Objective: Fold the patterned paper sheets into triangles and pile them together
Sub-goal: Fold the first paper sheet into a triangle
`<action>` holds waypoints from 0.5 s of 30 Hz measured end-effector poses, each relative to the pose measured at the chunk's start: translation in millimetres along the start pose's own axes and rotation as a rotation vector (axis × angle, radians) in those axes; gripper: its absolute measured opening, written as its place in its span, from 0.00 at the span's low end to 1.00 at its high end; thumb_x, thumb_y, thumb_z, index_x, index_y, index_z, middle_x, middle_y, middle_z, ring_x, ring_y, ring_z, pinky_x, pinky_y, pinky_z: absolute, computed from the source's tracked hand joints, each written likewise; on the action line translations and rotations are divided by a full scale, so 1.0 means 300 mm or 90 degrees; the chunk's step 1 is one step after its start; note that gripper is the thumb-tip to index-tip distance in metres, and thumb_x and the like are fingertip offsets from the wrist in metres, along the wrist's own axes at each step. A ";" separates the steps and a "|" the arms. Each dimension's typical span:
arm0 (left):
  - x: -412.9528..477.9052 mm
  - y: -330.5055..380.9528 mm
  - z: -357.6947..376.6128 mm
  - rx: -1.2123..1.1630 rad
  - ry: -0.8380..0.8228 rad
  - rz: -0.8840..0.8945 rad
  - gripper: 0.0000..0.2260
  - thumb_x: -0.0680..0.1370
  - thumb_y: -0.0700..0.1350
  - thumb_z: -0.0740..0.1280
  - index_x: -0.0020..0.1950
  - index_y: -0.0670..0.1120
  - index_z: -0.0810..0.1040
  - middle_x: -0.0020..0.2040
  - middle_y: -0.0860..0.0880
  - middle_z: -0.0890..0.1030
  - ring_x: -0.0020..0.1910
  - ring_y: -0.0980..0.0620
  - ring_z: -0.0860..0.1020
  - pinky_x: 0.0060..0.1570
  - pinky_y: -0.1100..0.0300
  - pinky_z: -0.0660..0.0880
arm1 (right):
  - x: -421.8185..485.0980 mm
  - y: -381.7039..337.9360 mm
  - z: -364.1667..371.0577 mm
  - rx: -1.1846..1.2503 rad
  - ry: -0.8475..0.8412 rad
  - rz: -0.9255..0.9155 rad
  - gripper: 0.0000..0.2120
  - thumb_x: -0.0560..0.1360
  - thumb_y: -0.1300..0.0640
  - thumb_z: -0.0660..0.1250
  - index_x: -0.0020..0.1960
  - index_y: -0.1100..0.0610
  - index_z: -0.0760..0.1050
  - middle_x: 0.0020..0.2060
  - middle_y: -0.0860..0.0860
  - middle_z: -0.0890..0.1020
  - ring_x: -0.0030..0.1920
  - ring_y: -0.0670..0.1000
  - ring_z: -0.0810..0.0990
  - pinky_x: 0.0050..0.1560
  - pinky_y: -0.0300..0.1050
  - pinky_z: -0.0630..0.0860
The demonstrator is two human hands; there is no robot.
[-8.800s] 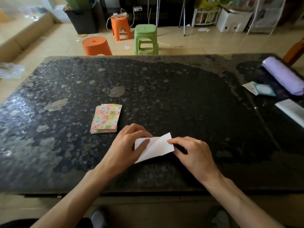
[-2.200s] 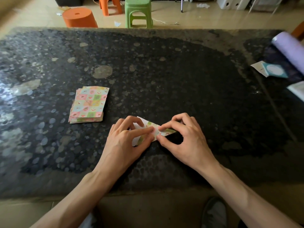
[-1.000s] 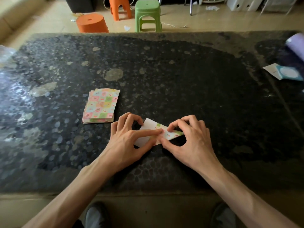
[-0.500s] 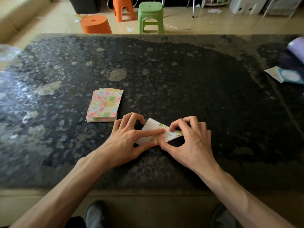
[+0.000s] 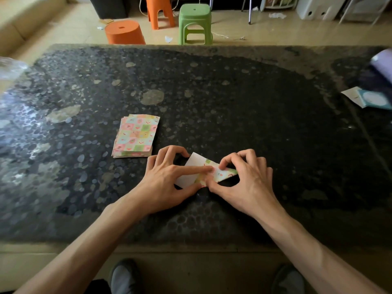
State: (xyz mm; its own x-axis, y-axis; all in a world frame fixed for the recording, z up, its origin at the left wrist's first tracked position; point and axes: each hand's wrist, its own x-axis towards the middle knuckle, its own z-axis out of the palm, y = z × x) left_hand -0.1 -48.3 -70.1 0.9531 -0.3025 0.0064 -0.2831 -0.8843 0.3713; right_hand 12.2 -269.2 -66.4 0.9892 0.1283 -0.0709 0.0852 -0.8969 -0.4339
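Note:
A partly folded paper sheet (image 5: 196, 164), white with a colourful checked flap turned over, lies on the dark table near its front edge. My left hand (image 5: 167, 183) pinches its left part, index finger stretched along the fold and thumb under the near edge. My right hand (image 5: 246, 183) pinches the patterned right end between curled index finger and thumb. A stack of patterned paper sheets (image 5: 136, 135) sits just to the left, apart from both hands.
The dark speckled table (image 5: 233, 98) spreads wide around the work. A teal-and-white card (image 5: 369, 99) and a purple roll (image 5: 384, 64) lie at the right edge. Orange stools (image 5: 125, 32) and a green stool (image 5: 195, 23) stand on the floor beyond.
The white sheet has been folded smaller, with a patterned flap now turned over it. Over the last second both hands stay pinched on it, barely shifting.

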 end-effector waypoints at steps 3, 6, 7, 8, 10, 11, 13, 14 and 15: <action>-0.005 0.023 0.015 -0.028 0.041 -0.027 0.18 0.74 0.72 0.55 0.64 0.82 0.68 0.65 0.61 0.62 0.71 0.58 0.57 0.68 0.56 0.52 | -0.004 0.003 -0.003 0.003 0.003 -0.002 0.25 0.66 0.26 0.70 0.53 0.40 0.71 0.57 0.40 0.63 0.56 0.45 0.60 0.55 0.44 0.58; -0.014 0.031 0.025 -0.023 0.058 -0.031 0.17 0.76 0.71 0.55 0.65 0.82 0.68 0.67 0.60 0.63 0.72 0.57 0.57 0.69 0.56 0.52 | -0.007 -0.001 0.001 0.013 0.011 -0.005 0.25 0.66 0.25 0.70 0.52 0.40 0.70 0.56 0.40 0.63 0.56 0.44 0.60 0.54 0.44 0.58; -0.014 0.029 0.025 -0.024 0.055 -0.030 0.17 0.76 0.71 0.55 0.65 0.82 0.68 0.67 0.60 0.62 0.73 0.57 0.56 0.69 0.56 0.51 | -0.007 -0.002 0.003 0.008 0.014 -0.006 0.25 0.66 0.25 0.69 0.52 0.39 0.70 0.56 0.40 0.63 0.56 0.44 0.60 0.54 0.44 0.58; -0.012 0.025 0.023 -0.026 0.048 -0.027 0.17 0.76 0.72 0.55 0.65 0.82 0.67 0.68 0.60 0.62 0.73 0.58 0.56 0.70 0.56 0.51 | -0.007 -0.003 0.004 0.000 0.015 -0.007 0.25 0.66 0.25 0.69 0.52 0.39 0.69 0.56 0.40 0.62 0.56 0.45 0.59 0.54 0.44 0.58; -0.008 0.012 0.013 -0.043 0.023 -0.021 0.19 0.75 0.73 0.56 0.66 0.82 0.66 0.70 0.61 0.61 0.74 0.59 0.54 0.70 0.55 0.51 | -0.006 -0.003 0.004 -0.009 0.011 -0.008 0.26 0.65 0.24 0.68 0.53 0.39 0.69 0.56 0.40 0.62 0.56 0.45 0.59 0.54 0.44 0.59; -0.007 0.003 0.006 -0.064 0.010 -0.023 0.20 0.74 0.73 0.57 0.67 0.81 0.66 0.71 0.61 0.60 0.75 0.58 0.54 0.71 0.54 0.52 | -0.005 -0.003 0.003 -0.010 0.006 -0.008 0.27 0.65 0.23 0.68 0.53 0.39 0.69 0.56 0.40 0.62 0.56 0.45 0.59 0.54 0.44 0.59; -0.006 -0.009 -0.010 -0.116 -0.002 -0.029 0.23 0.72 0.72 0.60 0.67 0.79 0.68 0.71 0.61 0.60 0.74 0.58 0.57 0.71 0.53 0.53 | -0.003 -0.004 -0.001 -0.012 -0.004 -0.006 0.28 0.65 0.22 0.67 0.54 0.39 0.69 0.57 0.40 0.61 0.56 0.44 0.59 0.54 0.44 0.59; -0.005 -0.010 -0.016 -0.135 0.000 -0.028 0.22 0.71 0.71 0.62 0.66 0.78 0.71 0.71 0.61 0.60 0.74 0.57 0.58 0.71 0.53 0.54 | -0.002 -0.004 -0.001 -0.014 -0.006 -0.006 0.28 0.65 0.21 0.66 0.54 0.39 0.69 0.57 0.40 0.61 0.56 0.44 0.58 0.54 0.44 0.59; -0.004 -0.008 -0.019 -0.145 0.006 -0.028 0.19 0.72 0.70 0.66 0.63 0.77 0.74 0.70 0.61 0.60 0.74 0.58 0.59 0.70 0.53 0.54 | -0.002 -0.005 -0.002 -0.015 -0.006 -0.008 0.28 0.65 0.22 0.67 0.54 0.39 0.68 0.57 0.41 0.61 0.56 0.45 0.58 0.54 0.44 0.58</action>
State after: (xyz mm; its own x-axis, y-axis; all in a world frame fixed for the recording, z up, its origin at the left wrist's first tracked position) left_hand 0.0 -43.7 -65.6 0.9652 -0.2614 -0.0062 -0.2110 -0.7927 0.5719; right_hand 11.4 -268.2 -65.3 0.9868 0.1436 -0.0743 0.1006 -0.9051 -0.4131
